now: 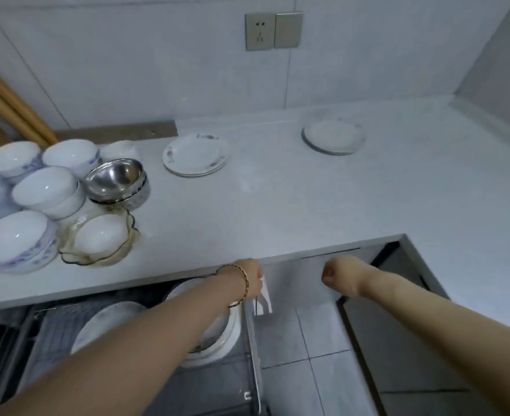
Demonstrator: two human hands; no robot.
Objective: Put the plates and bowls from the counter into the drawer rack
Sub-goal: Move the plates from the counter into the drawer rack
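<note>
Both hands (left, right) below the counter edge, over the drawer rack

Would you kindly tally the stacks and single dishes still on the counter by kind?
White bowl stacks or singles visible: 6, e.g.
Steel bowl stack: 1
Glass dish, holding a white bowl: 1
Plate stacks: 2
Total: 10

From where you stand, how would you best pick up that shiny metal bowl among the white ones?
Take the metal bowl by its rim on the right side, facing the open counter. It sits tilted on other dishes, mouth up, with white bowls crowding its left, so the right rim is the free edge. Thumb inside, fingers outside, probably.
</note>
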